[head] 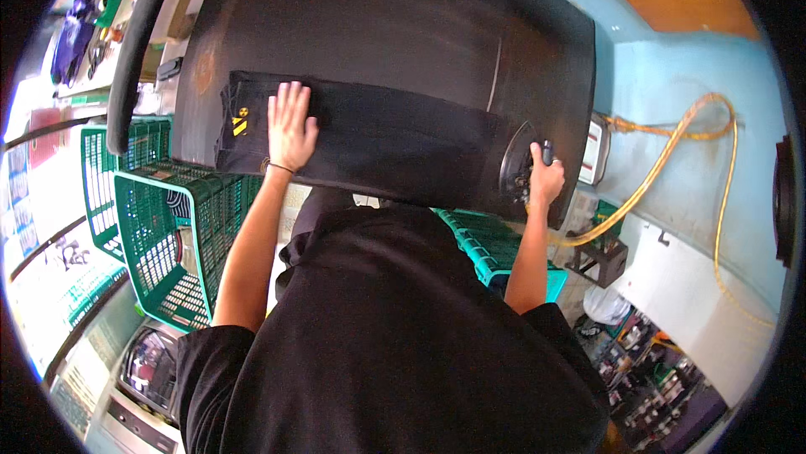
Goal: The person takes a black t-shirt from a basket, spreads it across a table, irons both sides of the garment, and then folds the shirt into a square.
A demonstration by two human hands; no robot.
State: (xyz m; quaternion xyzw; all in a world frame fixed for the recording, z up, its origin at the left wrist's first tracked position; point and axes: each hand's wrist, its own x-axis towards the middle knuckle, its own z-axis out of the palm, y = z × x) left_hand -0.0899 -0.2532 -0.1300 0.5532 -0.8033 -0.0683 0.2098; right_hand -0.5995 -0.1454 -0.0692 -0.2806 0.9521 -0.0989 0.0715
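A long black garment (390, 145), folded lengthwise, lies flat along the near side of a dark padded ironing table (378, 20). Yellow printed marks (240, 121) show near its left end. My left hand (292, 130) presses palm down on that end, fingers extended, thumb apart, gripping nothing. At the other end, my right hand (546, 178) is closed around the handle of a steam iron (517, 161), whose pointed tip faces away from me. The iron sits at the garment's right end; how much of its soleplate rests on the cloth is hidden.
Green plastic crates (160, 240) stand at the left, with another green crate (491, 243) under the table's right side. A yellow hose (655, 183) loops from the iron's side to the blue wall (667, 82). A grey padded bar (135, 57) rises at the far left.
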